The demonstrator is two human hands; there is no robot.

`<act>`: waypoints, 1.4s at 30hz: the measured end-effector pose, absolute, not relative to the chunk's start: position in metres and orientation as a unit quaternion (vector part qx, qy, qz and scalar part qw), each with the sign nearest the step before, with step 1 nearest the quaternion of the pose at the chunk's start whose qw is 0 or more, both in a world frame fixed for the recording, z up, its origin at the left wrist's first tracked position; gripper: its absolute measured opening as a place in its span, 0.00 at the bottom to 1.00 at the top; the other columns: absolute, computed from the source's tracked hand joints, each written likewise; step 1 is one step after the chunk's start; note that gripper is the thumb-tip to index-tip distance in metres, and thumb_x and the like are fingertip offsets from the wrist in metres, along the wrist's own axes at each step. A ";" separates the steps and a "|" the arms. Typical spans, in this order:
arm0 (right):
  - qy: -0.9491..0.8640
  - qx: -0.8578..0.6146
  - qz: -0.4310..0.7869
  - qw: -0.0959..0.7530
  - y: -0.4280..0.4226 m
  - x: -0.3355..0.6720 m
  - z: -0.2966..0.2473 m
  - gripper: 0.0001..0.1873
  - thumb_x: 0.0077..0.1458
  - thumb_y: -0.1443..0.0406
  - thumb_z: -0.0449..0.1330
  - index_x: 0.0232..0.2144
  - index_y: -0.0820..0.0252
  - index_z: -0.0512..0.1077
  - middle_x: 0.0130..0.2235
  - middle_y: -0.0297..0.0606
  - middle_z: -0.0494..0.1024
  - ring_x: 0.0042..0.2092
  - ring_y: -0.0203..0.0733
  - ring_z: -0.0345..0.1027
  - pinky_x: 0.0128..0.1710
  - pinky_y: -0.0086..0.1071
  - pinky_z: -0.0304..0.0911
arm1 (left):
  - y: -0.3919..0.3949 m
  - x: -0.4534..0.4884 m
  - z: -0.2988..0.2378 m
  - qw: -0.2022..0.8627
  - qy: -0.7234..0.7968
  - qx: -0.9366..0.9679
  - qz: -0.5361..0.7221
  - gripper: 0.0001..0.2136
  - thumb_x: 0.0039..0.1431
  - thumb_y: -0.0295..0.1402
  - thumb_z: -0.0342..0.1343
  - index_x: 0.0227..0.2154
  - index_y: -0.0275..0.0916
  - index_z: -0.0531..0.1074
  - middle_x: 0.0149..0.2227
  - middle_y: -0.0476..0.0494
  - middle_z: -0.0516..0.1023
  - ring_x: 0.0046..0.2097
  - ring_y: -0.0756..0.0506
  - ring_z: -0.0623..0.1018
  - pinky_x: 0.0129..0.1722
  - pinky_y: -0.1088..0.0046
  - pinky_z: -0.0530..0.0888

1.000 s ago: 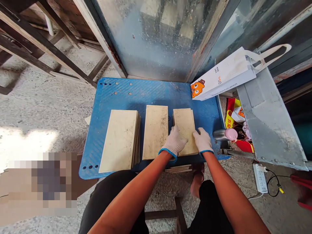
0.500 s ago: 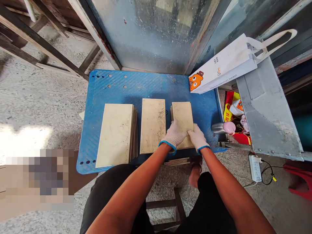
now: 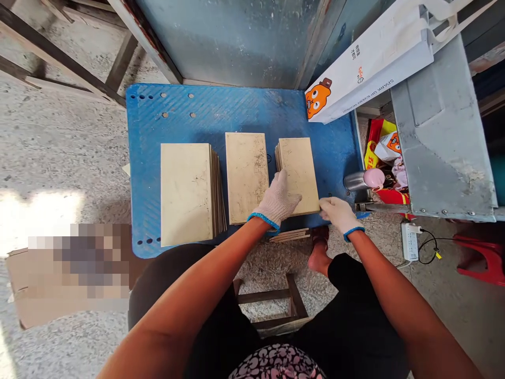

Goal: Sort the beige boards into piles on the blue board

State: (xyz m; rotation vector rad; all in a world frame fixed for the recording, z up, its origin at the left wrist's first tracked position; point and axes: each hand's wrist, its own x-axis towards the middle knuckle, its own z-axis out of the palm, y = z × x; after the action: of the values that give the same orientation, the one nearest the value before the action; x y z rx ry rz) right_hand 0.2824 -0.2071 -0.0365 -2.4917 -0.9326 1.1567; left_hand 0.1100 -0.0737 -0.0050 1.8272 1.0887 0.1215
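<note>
Three piles of pale rectangular boards lie on a blue plastic board [image 3: 236,113]. The left stack [image 3: 185,192] is tall, the middle board [image 3: 246,176] looks thin, and the right stack [image 3: 299,171] is small. My left hand [image 3: 277,201], in a white knit glove, rests flat on the near left corner of the right stack. My right hand [image 3: 336,212], also gloved, pinches the near right corner of that same stack at the blue board's front edge.
A white paper bag [image 3: 371,63] with an orange cartoon leans at the back right. A metal flask with a pink lid [image 3: 363,180] and snack packets [image 3: 384,150] lie right of the blue board. A power strip [image 3: 409,241], a wooden stool [image 3: 272,302] and cardboard [image 3: 59,284] are on the concrete floor.
The view has tilted down and nearer. My right hand slid off the top of the right stack to its near right corner; my left hand stayed on the stack.
</note>
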 end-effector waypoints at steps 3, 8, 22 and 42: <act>-0.396 -0.810 0.433 0.008 -0.238 0.272 -0.038 0.16 0.54 0.56 0.51 0.22 0.58 0.72 0.24 0.34 0.73 0.29 0.38 0.63 0.29 0.29 0.53 | -0.082 0.099 -0.001 0.484 0.435 0.759 0.034 0.34 0.55 0.34 0.58 0.63 0.32 0.54 0.65 0.31 0.60 0.65 0.38 0.62 0.63 0.62 0.63; -0.433 -0.786 0.431 -0.100 -0.255 0.250 -0.039 0.09 0.53 0.61 0.55 0.31 0.55 0.75 0.35 0.37 0.79 0.37 0.42 0.69 0.33 0.30 0.54 | -0.092 0.097 0.003 0.475 0.444 0.760 0.000 0.33 0.55 0.35 0.58 0.63 0.38 0.56 0.66 0.35 0.60 0.64 0.36 0.64 0.61 0.60 0.65; -0.496 -0.740 0.416 -0.181 -0.262 0.235 -0.065 0.10 0.59 0.58 0.56 0.34 0.56 0.75 0.40 0.40 0.77 0.40 0.45 0.70 0.31 0.32 0.53 | -0.088 0.101 0.002 0.473 0.449 0.758 -0.018 0.33 0.55 0.35 0.58 0.63 0.38 0.56 0.65 0.36 0.61 0.62 0.35 0.67 0.59 0.62 0.67; -0.450 -0.746 0.482 0.092 -0.243 0.286 0.044 0.10 0.53 0.57 0.59 0.29 0.55 0.76 0.31 0.32 0.77 0.34 0.40 0.67 0.34 0.31 0.60 | -0.079 0.084 -0.005 0.765 0.249 0.579 -0.131 0.28 0.30 0.35 0.72 0.41 0.38 0.79 0.46 0.39 0.81 0.49 0.36 0.79 0.47 0.64 0.74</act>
State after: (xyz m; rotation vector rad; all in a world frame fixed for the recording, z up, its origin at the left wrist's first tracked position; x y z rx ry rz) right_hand 0.2862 -0.2434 0.0438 -2.2173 -1.3366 1.4307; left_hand 0.0841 -0.0789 -0.0048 1.2589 0.5416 -0.2851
